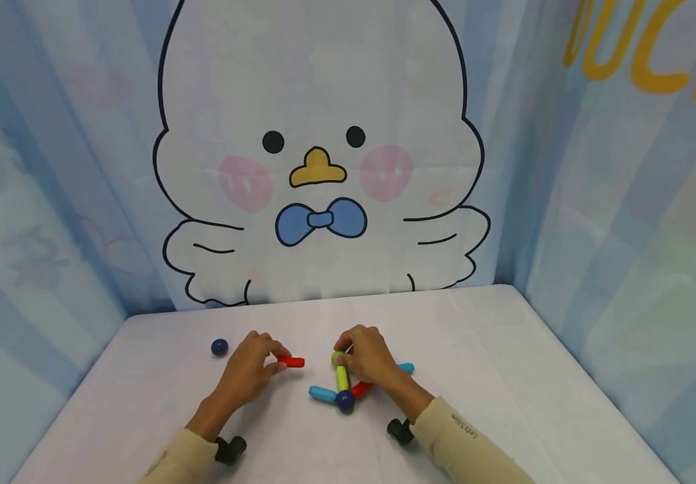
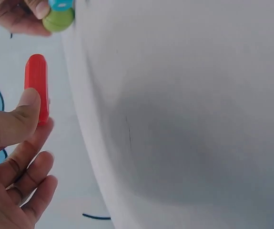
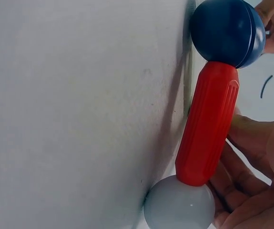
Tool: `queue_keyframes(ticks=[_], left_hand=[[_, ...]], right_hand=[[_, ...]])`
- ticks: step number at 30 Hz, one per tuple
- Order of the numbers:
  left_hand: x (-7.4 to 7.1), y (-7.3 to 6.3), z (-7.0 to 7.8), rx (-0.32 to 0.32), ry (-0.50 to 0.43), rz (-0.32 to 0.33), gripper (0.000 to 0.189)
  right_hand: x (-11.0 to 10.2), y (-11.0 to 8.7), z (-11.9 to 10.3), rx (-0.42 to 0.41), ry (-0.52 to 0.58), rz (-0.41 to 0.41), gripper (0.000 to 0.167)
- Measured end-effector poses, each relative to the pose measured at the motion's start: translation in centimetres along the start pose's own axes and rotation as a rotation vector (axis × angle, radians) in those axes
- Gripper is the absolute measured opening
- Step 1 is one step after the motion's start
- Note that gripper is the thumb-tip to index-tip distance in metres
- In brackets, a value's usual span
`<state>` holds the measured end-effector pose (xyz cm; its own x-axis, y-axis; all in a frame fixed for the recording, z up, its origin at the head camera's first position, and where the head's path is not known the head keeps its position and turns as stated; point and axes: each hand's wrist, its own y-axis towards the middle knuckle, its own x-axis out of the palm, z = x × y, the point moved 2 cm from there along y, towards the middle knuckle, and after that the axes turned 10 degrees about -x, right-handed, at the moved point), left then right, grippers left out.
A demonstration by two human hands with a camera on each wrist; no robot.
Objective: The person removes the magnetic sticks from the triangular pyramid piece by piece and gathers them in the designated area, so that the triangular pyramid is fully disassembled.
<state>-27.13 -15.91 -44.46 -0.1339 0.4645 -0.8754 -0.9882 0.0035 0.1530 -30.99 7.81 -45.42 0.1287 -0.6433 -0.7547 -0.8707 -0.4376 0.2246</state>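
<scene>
My left hand (image 1: 250,368) pinches a red rod (image 1: 292,362) between thumb and finger; in the left wrist view the rod (image 2: 36,86) points away from the thumb. To the right, my right hand (image 1: 369,353) holds a green ball (image 1: 337,357) in its fingertips. A yellow-green rod (image 1: 342,378) runs from that ball to a dark blue ball (image 1: 344,401), where a light blue rod (image 1: 322,394) and another red rod (image 1: 361,389) also meet. In the right wrist view, this second red rod joins a pale grey ball (image 3: 179,204), which the right arm hides from the head view.
A loose dark blue ball (image 1: 220,347) lies on the white table (image 1: 493,376), left of the left hand. Past the right wrist shows the end of a light blue rod (image 1: 406,368). A curtain with a cartoon bird (image 1: 318,81) hangs behind the table.
</scene>
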Motion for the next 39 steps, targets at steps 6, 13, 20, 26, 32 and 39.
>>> queue_keyframes(ticks=[6,13,20,26,32,39], left_hand=[[-2.1,-1.3,-1.7,-0.012,0.017,0.017,0.018],[-4.0,-2.7,-4.2,-0.066,0.035,0.010,0.020],[-5.4,-4.2,-7.8,-0.169,0.049,-0.022,0.020],[-6.6,-4.7,-10.7,-0.231,0.083,-0.037,0.022],[-7.7,-5.3,-13.5,-0.276,0.090,-0.055,0.022],[-8.7,-5.4,-16.5,-0.293,0.115,-0.059,0.024]], right_hand=[[-0.1,0.0,0.1,-0.017,0.002,0.003,0.013],[0.0,0.1,0.2,-0.029,0.004,0.007,0.013],[0.4,-0.1,0.4,-0.021,0.007,0.004,0.013],[0.1,-0.2,0.4,-0.023,0.003,0.016,0.013],[0.2,-0.2,0.5,-0.021,0.015,0.008,0.013],[0.1,-0.2,0.5,-0.028,0.012,0.017,0.013]])
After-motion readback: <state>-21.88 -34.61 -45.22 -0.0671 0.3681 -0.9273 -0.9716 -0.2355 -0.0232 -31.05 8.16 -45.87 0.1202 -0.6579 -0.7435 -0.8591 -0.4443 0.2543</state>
